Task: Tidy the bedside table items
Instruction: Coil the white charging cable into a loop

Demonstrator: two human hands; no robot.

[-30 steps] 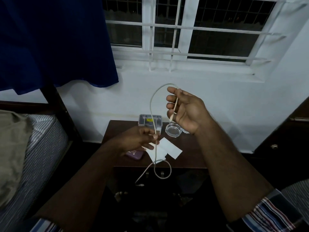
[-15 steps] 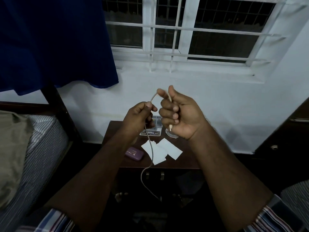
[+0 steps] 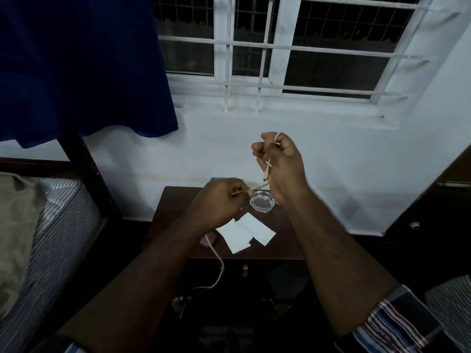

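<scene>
Both hands hold a thin white cable [image 3: 218, 261] above the dark wooden bedside table [image 3: 285, 250]. My right hand [image 3: 280, 161] is raised in a fist with the cable looped around its fingers and the plug end hanging by the palm. Lower and to the left, my left hand [image 3: 219, 200] pinches the cable and pulls it taut toward the right hand. The loose tail drops under my left forearm and past the table's front edge. On the table lie a clear glass ashtray [image 3: 262, 201], white paper slips [image 3: 246, 231] and a small purple case [image 3: 207, 242], partly hidden by my arm.
A small box [image 3: 216, 179] at the table's back edge is mostly hidden behind my left hand. A bed with a striped mattress [image 3: 51, 238] stands to the left. A blue curtain [image 3: 81, 62] hangs top left, beside the barred window [image 3: 280, 52]. A dark cupboard [image 3: 433, 212] is at right.
My left hand has dropped away from the right hand and drawn the cable down and leftward. My right hand rose slightly, with more cable wound on its fingers. The hanging tail is shorter.
</scene>
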